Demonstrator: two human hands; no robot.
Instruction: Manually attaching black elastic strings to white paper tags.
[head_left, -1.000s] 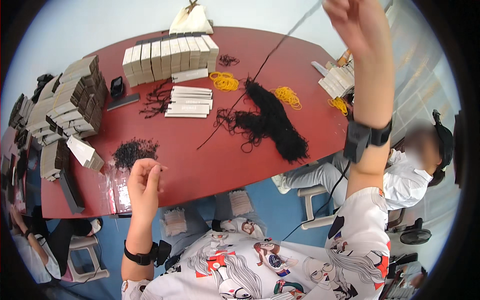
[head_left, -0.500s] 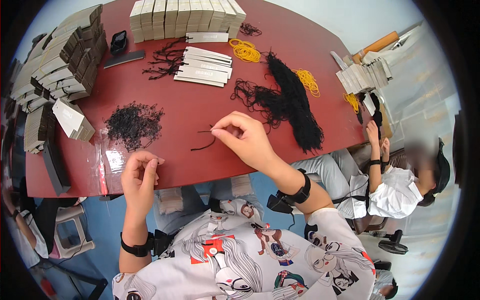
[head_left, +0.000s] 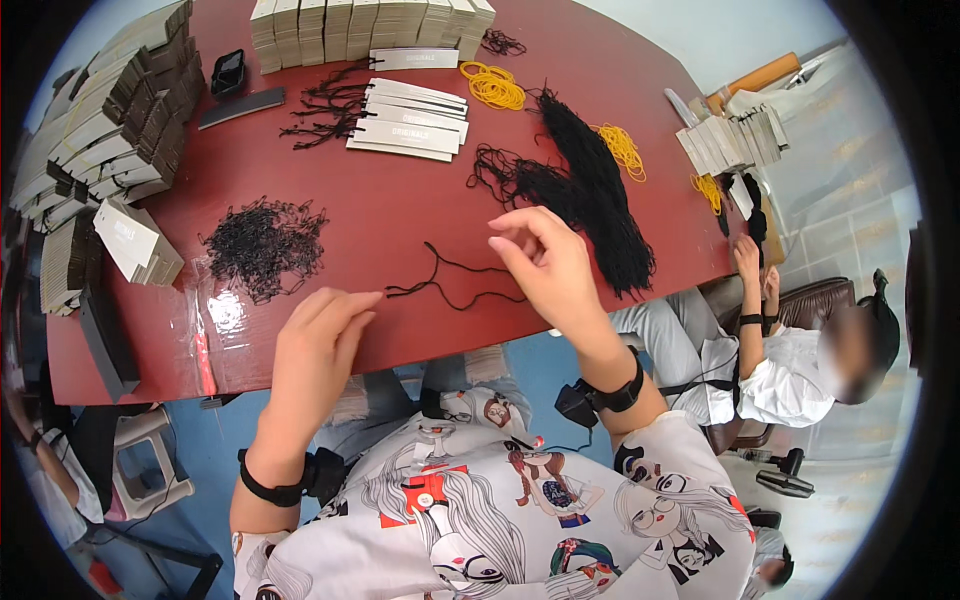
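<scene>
1. The thin black looped cord (head_left: 455, 285) lies loose on the dark red table (head_left: 400, 220), between the two hands, near the front edge of the table.
2. The left hand (head_left: 315, 345) is at 9 o'clock from the cord. Its fingers are stretched and close together, and the fingertips almost touch the left end of the cord. It holds nothing.
3. The right hand (head_left: 545, 265) is at 3 o'clock from the cord, over its right end. The fingers are bent and half spread; I cannot tell if they already pinch the cord.
4. To do this step well, I think each hand should pinch only one end, with thumb and first finger, and pull softly so the loop becomes straight and does not make a knot.
5. The large bundle of black cords (head_left: 600, 200) is at 1 o'clock, and the small pile of black pins (head_left: 265, 245) is at 10 o'clock. It is better to keep the single cord apart from both, because it can easily tangle.
</scene>
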